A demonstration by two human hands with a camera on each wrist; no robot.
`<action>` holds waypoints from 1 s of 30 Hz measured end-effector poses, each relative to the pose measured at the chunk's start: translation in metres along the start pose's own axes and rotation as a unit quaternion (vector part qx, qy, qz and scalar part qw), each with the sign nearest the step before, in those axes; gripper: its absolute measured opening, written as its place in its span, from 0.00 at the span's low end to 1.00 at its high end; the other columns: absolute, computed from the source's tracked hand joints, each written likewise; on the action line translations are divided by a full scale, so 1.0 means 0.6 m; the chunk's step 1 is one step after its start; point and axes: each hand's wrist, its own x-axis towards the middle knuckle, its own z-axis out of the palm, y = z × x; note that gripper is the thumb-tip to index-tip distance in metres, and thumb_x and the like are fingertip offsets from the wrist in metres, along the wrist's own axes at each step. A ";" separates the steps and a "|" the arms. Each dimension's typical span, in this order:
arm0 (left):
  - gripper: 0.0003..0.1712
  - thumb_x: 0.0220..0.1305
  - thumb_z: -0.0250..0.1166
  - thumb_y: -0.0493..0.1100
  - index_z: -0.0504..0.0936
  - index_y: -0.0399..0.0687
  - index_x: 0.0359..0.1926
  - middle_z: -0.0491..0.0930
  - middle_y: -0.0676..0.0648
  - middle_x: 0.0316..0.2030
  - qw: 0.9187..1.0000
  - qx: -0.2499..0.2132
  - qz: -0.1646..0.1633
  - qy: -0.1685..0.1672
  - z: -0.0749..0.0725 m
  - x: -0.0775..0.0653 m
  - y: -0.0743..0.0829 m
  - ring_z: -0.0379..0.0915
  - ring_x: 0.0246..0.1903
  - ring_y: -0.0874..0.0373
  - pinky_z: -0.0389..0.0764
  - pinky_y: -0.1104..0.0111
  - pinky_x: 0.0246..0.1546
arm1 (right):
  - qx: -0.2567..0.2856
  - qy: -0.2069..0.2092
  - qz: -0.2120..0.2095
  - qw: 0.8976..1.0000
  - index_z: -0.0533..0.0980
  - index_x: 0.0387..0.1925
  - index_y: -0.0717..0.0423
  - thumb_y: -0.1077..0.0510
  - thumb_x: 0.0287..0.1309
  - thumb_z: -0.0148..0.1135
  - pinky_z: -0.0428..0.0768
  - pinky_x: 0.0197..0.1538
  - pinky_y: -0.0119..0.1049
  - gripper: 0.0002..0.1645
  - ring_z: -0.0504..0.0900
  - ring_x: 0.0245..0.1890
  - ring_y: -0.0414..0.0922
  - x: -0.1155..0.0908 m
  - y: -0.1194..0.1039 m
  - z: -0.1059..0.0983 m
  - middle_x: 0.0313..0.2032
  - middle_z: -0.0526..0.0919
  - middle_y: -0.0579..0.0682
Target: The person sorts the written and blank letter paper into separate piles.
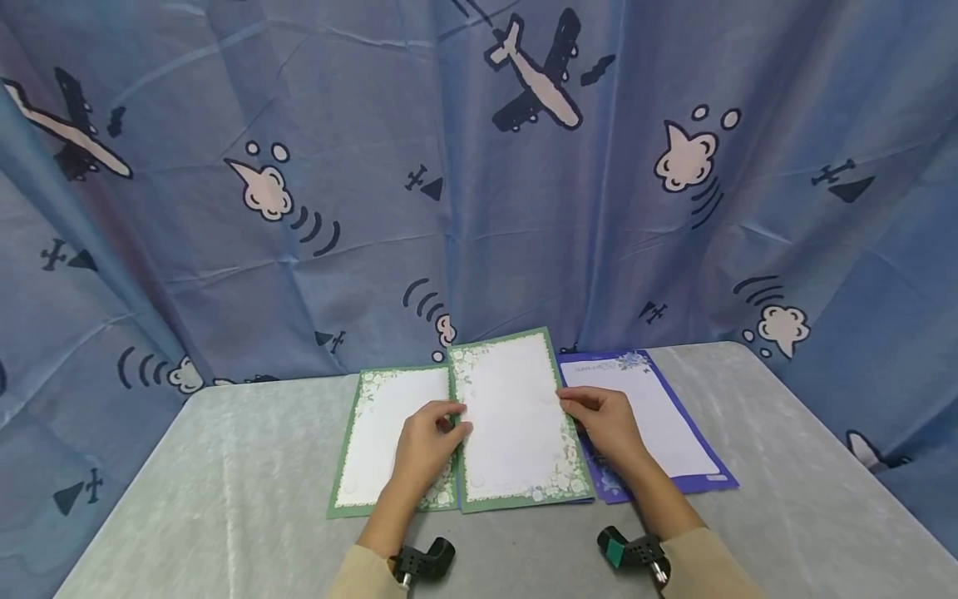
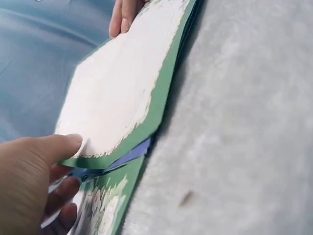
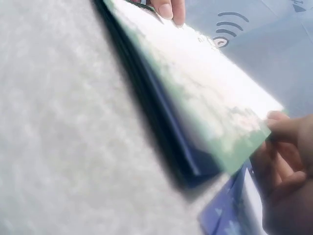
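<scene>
A sheet of paper with a green floral border is held between both hands in the middle of the head view. The left hand pinches its left edge, thumb on top and fingers beneath, as the left wrist view shows. At the opposite edge, the right hand pinches the same sheet. Under it, a stack with blue-purple edges shows in the right wrist view. Another green-bordered sheet lies to the left, partly behind the left hand. To the right is a purple-bordered sheet, partly covered by the right hand.
The papers lie on a table with a pale grey cloth. Behind the table hangs a blue curtain printed with planes and clouds. Each wrist carries a black strapped device; the right one has a green patch.
</scene>
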 end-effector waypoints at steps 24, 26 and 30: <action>0.11 0.64 0.70 0.40 0.90 0.48 0.48 0.87 0.44 0.46 0.976 -0.211 -0.057 0.004 -0.080 0.018 0.072 0.76 0.34 0.61 0.77 0.73 0.33 | 0.069 -0.054 0.017 0.996 0.80 0.60 0.58 0.51 0.66 0.66 0.83 0.45 0.29 0.24 0.83 0.42 0.32 -0.012 -0.060 -0.022 0.45 0.87 0.36; 0.12 0.65 0.70 0.41 0.89 0.48 0.49 0.87 0.44 0.48 0.973 -0.222 -0.063 0.001 -0.092 0.019 0.079 0.76 0.36 0.61 0.79 0.73 0.36 | 0.089 -0.063 0.018 0.994 0.79 0.61 0.59 0.51 0.67 0.65 0.82 0.46 0.29 0.26 0.82 0.43 0.32 -0.015 -0.069 -0.024 0.44 0.85 0.32; 0.13 0.65 0.70 0.42 0.89 0.48 0.51 0.86 0.45 0.50 0.973 -0.223 -0.064 -0.005 -0.116 0.018 0.091 0.74 0.38 0.61 0.80 0.72 0.39 | 0.124 -0.077 0.006 0.989 0.77 0.62 0.62 0.52 0.68 0.65 0.82 0.46 0.30 0.26 0.81 0.44 0.32 -0.021 -0.087 -0.026 0.43 0.84 0.29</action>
